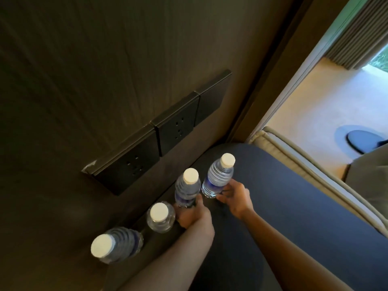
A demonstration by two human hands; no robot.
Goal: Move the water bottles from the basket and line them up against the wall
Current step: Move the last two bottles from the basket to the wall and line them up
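Note:
Several clear water bottles with white caps stand in a row along the dark wood wall [105,70] on a dark tabletop [273,196]. The nearest bottle [117,244] and the second bottle [160,217] stand free. My left hand [194,214] grips the base of the third bottle [186,190]. My right hand [236,197] holds the base of the farthest bottle [219,178], which stands a little out from the wall. Every bottle is upright. No basket is in view.
A row of dark power sockets [168,131] sits on the wall just above the bottles. The rounded table edge borders a beige cushioned seat [294,164] at right. Beyond lie a pale floor, a dark round base [361,140] and curtains [357,34].

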